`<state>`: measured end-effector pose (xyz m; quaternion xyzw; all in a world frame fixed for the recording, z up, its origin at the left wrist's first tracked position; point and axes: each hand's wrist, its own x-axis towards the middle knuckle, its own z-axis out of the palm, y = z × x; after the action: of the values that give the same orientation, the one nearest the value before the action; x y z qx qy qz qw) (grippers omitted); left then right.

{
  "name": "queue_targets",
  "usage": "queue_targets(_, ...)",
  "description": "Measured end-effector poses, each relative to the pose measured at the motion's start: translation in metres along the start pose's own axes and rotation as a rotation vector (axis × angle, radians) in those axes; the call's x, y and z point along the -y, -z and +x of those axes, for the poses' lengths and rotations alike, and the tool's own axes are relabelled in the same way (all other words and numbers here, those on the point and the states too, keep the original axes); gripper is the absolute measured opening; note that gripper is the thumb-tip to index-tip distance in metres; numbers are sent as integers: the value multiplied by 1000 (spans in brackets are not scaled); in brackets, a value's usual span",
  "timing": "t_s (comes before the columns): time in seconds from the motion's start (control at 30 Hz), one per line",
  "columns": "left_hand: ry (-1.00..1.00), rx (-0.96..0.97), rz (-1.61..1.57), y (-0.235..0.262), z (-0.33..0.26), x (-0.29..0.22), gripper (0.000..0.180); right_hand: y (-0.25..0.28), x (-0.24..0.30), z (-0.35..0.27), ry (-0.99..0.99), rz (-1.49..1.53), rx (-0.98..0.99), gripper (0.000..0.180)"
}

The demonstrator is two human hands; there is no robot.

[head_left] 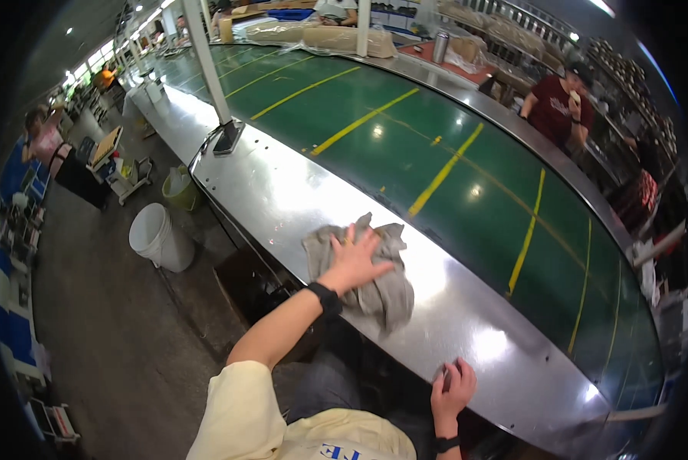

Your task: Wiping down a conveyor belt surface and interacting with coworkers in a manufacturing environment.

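Note:
My left hand (pixel 355 261) lies flat with spread fingers on a crumpled grey-brown rag (pixel 390 299), pressing it onto the shiny metal border (pixel 282 184) of a long work line. The rag bunches up around the palm and hangs toward the near edge. Lower right, my right hand (pixel 455 387) rests at the metal's near edge with its fingers curled. Something small and dark shows by those fingers, too little of it to name. Beyond the metal border runs a green conveyor belt (pixel 344 115) with yellow cross lines.
A white post (pixel 206 61) rises from the metal border. On the floor at left stand a white bucket (pixel 160 238) and a yellow-green bin (pixel 179 188). Across the belt is a person in a dark red shirt (pixel 554 107); another person (pixel 60 153) stands far left.

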<state>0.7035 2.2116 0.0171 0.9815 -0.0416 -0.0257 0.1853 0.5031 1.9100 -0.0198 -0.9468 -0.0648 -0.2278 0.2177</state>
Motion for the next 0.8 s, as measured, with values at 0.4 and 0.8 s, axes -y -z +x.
queue_targets(0.4, 760, -262, -9, 99, 71, 256, 79, 4, 7, -20, 47, -222, 31, 27)
queue_targets(0.8, 886, -377, 21, 117, 117, 298, 70, -1, 6, -16, -9, -266, 115, 31)
